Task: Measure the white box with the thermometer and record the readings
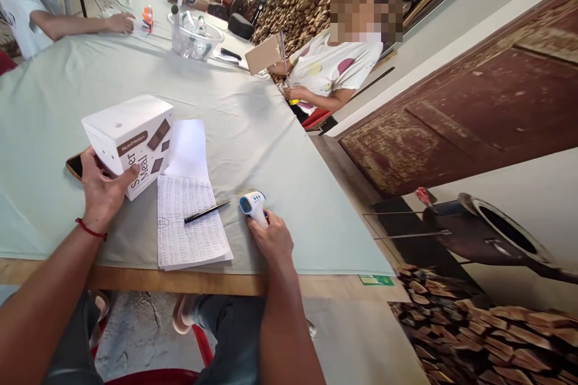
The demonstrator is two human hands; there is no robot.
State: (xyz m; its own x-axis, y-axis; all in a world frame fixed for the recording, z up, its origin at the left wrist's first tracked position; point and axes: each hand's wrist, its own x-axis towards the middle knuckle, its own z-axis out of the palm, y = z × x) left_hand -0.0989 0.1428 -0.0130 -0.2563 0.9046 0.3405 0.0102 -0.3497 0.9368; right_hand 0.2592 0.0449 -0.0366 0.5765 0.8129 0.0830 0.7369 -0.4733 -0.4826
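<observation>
My left hand (105,183) grips a white box (129,138) with brown print reading "Super Meal", tilted above the left side of the table. Wrapped in my right hand (275,237) is the handle of a white and blue infrared thermometer (253,204), its small screen turned toward me. Between my hands lies an open notebook (192,228) with dense handwriting on the near page and a blank far page. A black pen (206,212) rests across its right edge. Behind my left hand, a dark phone-like object (74,165) is partly hidden.
A pale cloth covers the table (316,216). Farther back stand a clear basin (198,36) of bottles and an orange item (147,19). Co-workers sit around; one at the right holds a brown board (264,55). Stacked firewood (497,337) and a metal vessel (483,228) are right.
</observation>
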